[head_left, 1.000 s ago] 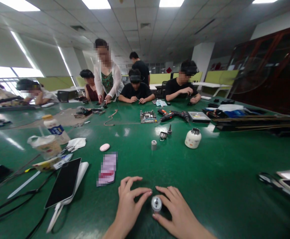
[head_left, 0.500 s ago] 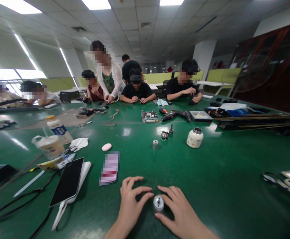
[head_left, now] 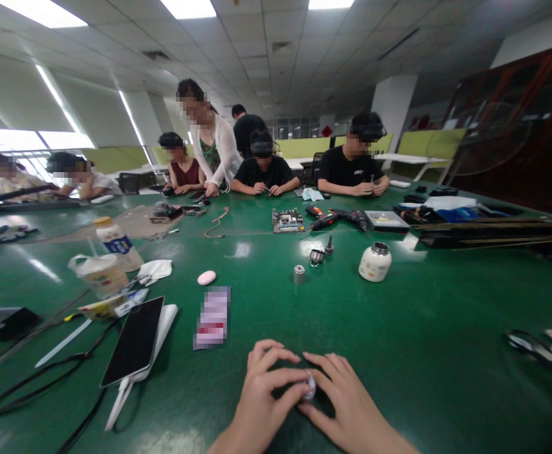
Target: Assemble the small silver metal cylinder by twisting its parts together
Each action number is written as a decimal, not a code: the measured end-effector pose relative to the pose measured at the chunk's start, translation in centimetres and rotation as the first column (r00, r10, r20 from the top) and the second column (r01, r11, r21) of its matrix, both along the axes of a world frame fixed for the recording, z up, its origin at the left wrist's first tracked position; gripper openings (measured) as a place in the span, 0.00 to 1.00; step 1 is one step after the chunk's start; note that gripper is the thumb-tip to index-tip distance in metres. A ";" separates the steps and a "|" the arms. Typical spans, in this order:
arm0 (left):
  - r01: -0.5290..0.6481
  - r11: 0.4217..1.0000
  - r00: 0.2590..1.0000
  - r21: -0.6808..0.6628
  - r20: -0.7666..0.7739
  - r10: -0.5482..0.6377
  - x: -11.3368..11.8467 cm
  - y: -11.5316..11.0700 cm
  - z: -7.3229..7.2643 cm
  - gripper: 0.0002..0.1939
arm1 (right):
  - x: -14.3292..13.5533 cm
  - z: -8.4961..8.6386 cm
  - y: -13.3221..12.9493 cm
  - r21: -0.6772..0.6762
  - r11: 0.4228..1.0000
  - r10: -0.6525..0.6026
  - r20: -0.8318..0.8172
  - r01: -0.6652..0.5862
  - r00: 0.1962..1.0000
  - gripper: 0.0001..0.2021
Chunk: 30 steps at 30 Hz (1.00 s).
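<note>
A small silver metal cylinder [head_left: 310, 388] stands on the green table, mostly covered by fingers. My left hand [head_left: 272, 384] pinches at its top with thumb and index finger. From the other side, my right hand [head_left: 339, 397] curls its thumb and fingers around the cylinder. Farther off stands a similar small metal cylinder [head_left: 299, 274], untouched. Just behind that one lie a round metal piece with a ring [head_left: 317, 256] and a dark pointed metal part [head_left: 329, 245].
A cream jar [head_left: 375, 262] stands to the right. On the left are a phone [head_left: 134, 340] with a white cable, a pink oval object [head_left: 206, 277], a purple packet [head_left: 213, 317] and a bottle [head_left: 117, 243]. Beyond lie a circuit board [head_left: 287, 221] and power drills [head_left: 337, 218]. People sit opposite.
My left hand has moved right and closed its thumb and index finger onto the cylinder's top. My right hand keeps its hold. Across the table, a seated person's hands have shifted.
</note>
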<state>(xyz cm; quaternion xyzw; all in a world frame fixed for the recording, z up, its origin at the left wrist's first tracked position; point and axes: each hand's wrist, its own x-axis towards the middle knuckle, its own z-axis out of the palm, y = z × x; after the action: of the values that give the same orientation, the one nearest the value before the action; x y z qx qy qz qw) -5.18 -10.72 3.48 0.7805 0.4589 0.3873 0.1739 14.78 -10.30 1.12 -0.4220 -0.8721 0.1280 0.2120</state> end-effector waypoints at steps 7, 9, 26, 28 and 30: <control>0.018 0.998 1.000 -0.057 0.006 -0.018 0.2 -0.3 0.2 0.11 | 0.0 -0.4 0.0 0.004 1.000 -0.001 0.005 0.001 1.000 0.21; 0.022 0.997 1.000 -0.073 0.019 -0.021 0.3 -0.3 0.1 0.12 | 0.0 -0.4 0.1 0.015 1.000 0.003 0.006 -0.003 1.000 0.21; -0.085 0.968 0.994 -0.236 0.049 0.099 0.7 -0.6 0.2 0.08 | -0.1 0.0 0.0 -0.027 1.000 0.000 0.016 0.000 1.000 0.17; -0.093 0.972 0.993 -0.214 0.050 0.106 0.5 -0.5 0.2 0.08 | -0.1 0.0 0.1 -0.033 0.999 -0.001 0.023 0.001 1.000 0.18; -0.101 0.978 0.992 -0.180 0.052 0.112 0.2 -0.2 0.2 0.07 | 0.0 0.0 0.1 -0.040 0.999 -0.002 0.028 0.003 1.000 0.19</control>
<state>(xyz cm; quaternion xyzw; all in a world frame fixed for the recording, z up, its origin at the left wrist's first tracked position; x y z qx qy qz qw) -4.99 -10.90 3.67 0.7239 0.5271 0.3775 0.2357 14.74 -10.22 1.12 -0.4287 -0.8719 0.1391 0.1914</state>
